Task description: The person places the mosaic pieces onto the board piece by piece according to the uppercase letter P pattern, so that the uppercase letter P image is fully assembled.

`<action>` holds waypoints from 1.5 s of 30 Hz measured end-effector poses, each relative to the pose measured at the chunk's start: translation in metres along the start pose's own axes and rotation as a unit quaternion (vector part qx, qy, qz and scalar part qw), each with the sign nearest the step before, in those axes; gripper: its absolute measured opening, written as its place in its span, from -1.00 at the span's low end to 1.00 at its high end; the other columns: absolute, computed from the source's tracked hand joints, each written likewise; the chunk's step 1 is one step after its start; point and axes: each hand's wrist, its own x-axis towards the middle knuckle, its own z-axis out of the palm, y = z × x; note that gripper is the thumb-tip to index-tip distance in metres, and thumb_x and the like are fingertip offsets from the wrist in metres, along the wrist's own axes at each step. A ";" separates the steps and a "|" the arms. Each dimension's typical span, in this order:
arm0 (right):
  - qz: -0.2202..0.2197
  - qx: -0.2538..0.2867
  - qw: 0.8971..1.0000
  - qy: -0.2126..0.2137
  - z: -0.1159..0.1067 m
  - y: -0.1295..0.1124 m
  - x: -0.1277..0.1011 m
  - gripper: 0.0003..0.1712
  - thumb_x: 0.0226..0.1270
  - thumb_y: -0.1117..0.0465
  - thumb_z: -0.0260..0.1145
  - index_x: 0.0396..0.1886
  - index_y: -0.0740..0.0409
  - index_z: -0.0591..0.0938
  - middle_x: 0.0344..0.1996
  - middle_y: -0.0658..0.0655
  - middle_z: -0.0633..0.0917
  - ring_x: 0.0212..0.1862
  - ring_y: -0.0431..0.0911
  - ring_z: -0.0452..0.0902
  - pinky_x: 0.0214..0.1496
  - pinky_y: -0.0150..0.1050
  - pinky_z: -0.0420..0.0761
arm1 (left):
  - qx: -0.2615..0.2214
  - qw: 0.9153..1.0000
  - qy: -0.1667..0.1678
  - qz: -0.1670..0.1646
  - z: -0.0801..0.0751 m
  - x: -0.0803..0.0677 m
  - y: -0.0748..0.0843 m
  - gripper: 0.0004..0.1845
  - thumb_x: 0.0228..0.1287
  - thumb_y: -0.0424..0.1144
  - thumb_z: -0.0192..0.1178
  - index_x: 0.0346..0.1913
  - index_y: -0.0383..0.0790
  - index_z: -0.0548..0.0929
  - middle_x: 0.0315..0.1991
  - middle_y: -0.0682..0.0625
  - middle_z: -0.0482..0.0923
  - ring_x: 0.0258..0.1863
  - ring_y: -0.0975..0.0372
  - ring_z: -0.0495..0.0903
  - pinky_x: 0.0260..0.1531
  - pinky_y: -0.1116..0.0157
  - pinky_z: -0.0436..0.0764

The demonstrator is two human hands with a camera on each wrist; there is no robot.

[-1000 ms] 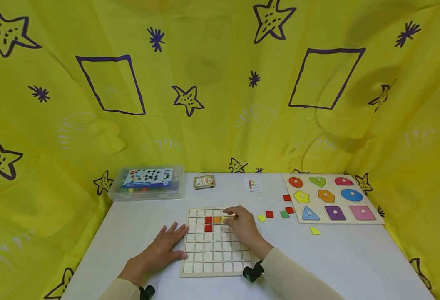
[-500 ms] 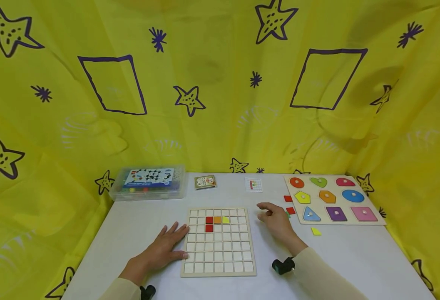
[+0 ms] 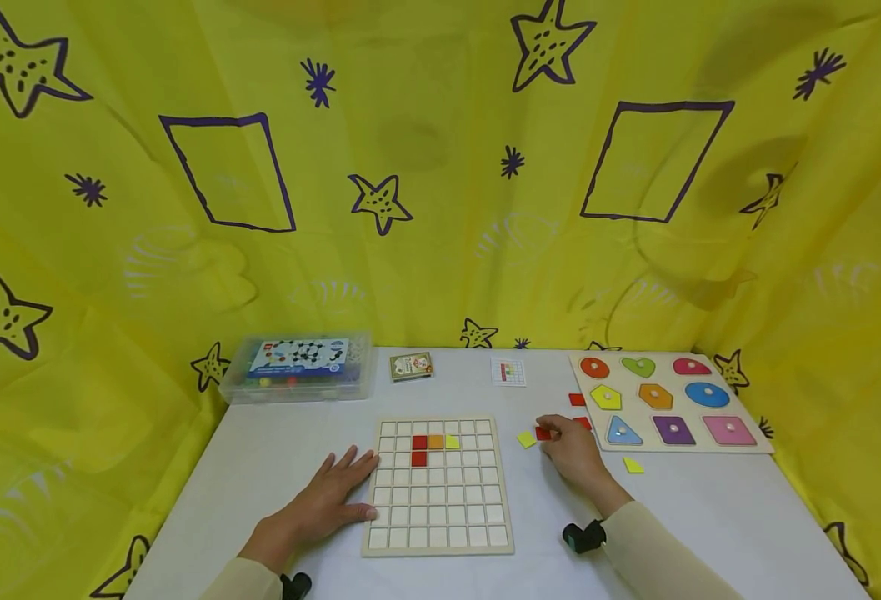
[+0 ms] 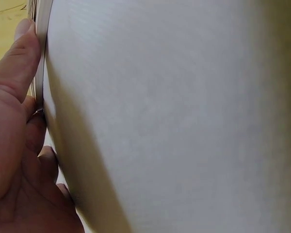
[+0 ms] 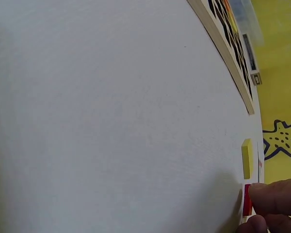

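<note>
A wooden grid board (image 3: 440, 533) lies on the table. Two red tiles (image 3: 419, 458), an orange tile (image 3: 436, 442) and a yellow tile (image 3: 452, 442) sit in its upper cells. Spread along the board's left edge, my left hand (image 3: 323, 496) rests with thumb and fingertips touching it. To the right of the board, my right hand (image 3: 578, 458) pinches a loose red tile (image 3: 543, 433) between thumb and forefinger, at table level. The right wrist view shows that red tile (image 5: 247, 199) at the fingertips, beside a loose yellow tile (image 5: 247, 158).
More red tiles (image 3: 577, 400) and a yellow quarter-shaped piece (image 3: 633, 465) lie near the shape puzzle board (image 3: 668, 404) at right. A printed pattern card (image 3: 509, 372), a small card box (image 3: 411, 366) and a clear plastic case (image 3: 297, 371) stand along the back.
My right hand has let go of the yellow tile on the board, moved right and taken hold of a loose red tile. The left hand has stayed at the board's edge.
</note>
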 end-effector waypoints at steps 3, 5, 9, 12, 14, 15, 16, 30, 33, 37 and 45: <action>-0.004 -0.008 1.000 0.004 -0.003 0.004 -0.006 -0.54 0.39 0.44 0.32 0.28 0.28 0.67 0.24 0.32 0.70 0.24 0.24 0.59 0.34 0.23 0.62 | 0.000 1.000 -0.001 0.002 0.001 0.000 -0.001 -0.01 0.31 0.22 0.37 0.66 -0.14 0.25 0.68 -0.07 0.17 0.72 -0.16 -0.11 0.66 -0.26 -0.26; -0.008 -0.011 1.000 0.004 -0.006 0.007 -0.011 -0.55 0.40 0.43 0.33 0.26 0.28 0.68 0.19 0.30 0.73 0.19 0.20 0.62 0.30 0.19 0.67 | 0.002 1.000 -0.001 0.006 0.001 0.000 -0.001 -0.01 0.31 0.21 0.37 0.66 -0.15 0.25 0.68 -0.09 0.17 0.71 -0.17 -0.11 0.65 -0.28 -0.25; -0.010 0.000 1.000 0.003 -0.013 0.009 -0.021 -0.57 0.41 0.40 0.35 0.26 0.27 0.68 0.12 0.25 0.75 0.07 0.10 0.61 0.12 -0.02 0.76 | 0.009 1.000 0.001 0.016 0.000 0.000 -0.002 -0.02 0.33 0.20 0.36 0.66 -0.18 0.25 0.67 -0.13 0.18 0.71 -0.19 -0.09 0.64 -0.30 -0.23; -0.013 0.000 1.000 0.007 -0.017 0.011 -0.023 -0.56 0.41 0.40 0.36 0.27 0.25 0.68 0.11 0.23 0.75 -0.02 0.04 0.55 -0.05 -0.24 0.69 | 0.009 1.000 0.002 0.016 0.000 0.000 -0.002 -0.02 0.33 0.20 0.36 0.65 -0.19 0.25 0.67 -0.13 0.18 0.70 -0.20 -0.09 0.64 -0.30 -0.24; -0.013 -0.001 1.000 0.006 -0.018 0.014 -0.023 -0.55 0.39 0.41 0.37 0.27 0.24 0.68 0.10 0.21 0.74 -0.05 0.02 0.52 -0.13 -0.33 0.63 | 0.008 1.000 0.002 0.016 0.000 0.000 -0.003 -0.02 0.33 0.20 0.36 0.65 -0.19 0.25 0.67 -0.13 0.18 0.70 -0.20 -0.09 0.64 -0.30 -0.24; -0.013 -0.003 1.000 0.004 -0.017 0.016 -0.023 -0.54 0.38 0.42 0.37 0.27 0.24 0.68 0.10 0.20 0.74 -0.05 0.01 0.50 -0.16 -0.36 0.60 | 0.007 1.000 0.002 0.016 0.000 0.000 -0.003 -0.02 0.33 0.20 0.37 0.65 -0.19 0.25 0.67 -0.13 0.18 0.70 -0.20 -0.09 0.64 -0.31 -0.24; -0.015 -0.004 1.000 0.003 -0.017 0.017 -0.022 -0.54 0.37 0.43 0.38 0.26 0.24 0.69 0.09 0.19 0.74 -0.06 0.00 0.50 -0.19 -0.37 0.59 | 0.008 1.000 0.003 0.015 0.001 0.000 -0.003 -0.02 0.32 0.20 0.37 0.65 -0.19 0.25 0.67 -0.13 0.18 0.70 -0.20 -0.09 0.64 -0.31 -0.24; -0.012 -0.033 0.999 0.007 -0.010 0.023 -0.019 -0.65 0.38 0.37 0.42 0.14 0.31 0.74 0.10 0.28 0.72 -0.03 0.04 0.55 0.00 -0.10 0.68 | 0.007 0.999 0.012 0.038 0.001 -0.002 -0.004 -0.04 0.35 0.17 0.36 0.64 -0.24 0.27 0.65 -0.19 0.21 0.68 -0.24 -0.05 0.62 -0.32 -0.21; -0.012 -0.038 0.999 0.012 -0.009 0.023 -0.018 -0.69 0.38 0.36 0.43 0.10 0.29 0.76 0.07 0.27 0.73 -0.03 0.04 0.54 -0.01 -0.11 0.64 | 0.004 0.999 0.012 0.038 0.000 -0.002 -0.003 -0.04 0.35 0.17 0.36 0.64 -0.25 0.27 0.65 -0.19 0.20 0.68 -0.25 -0.05 0.62 -0.33 -0.21; -0.010 -0.028 0.999 0.016 -0.007 0.022 -0.018 -0.67 0.39 0.35 0.43 0.12 0.28 0.76 0.07 0.25 0.74 -0.03 0.04 0.53 -0.02 -0.14 0.63 | 0.002 0.999 0.013 0.036 -0.001 -0.003 -0.002 -0.05 0.34 0.16 0.37 0.63 -0.25 0.28 0.65 -0.21 0.21 0.68 -0.26 -0.05 0.62 -0.33 -0.21; -0.010 -0.006 0.999 0.040 -0.008 0.020 -0.018 -0.62 0.41 0.34 0.44 0.19 0.25 0.73 -0.05 0.19 0.77 -0.03 0.04 0.59 0.00 -0.15 0.71 | 0.008 0.999 0.014 0.050 -0.002 -0.003 -0.003 -0.04 0.35 0.17 0.35 0.63 -0.29 0.27 0.64 -0.24 0.22 0.67 -0.29 -0.03 0.60 -0.38 -0.18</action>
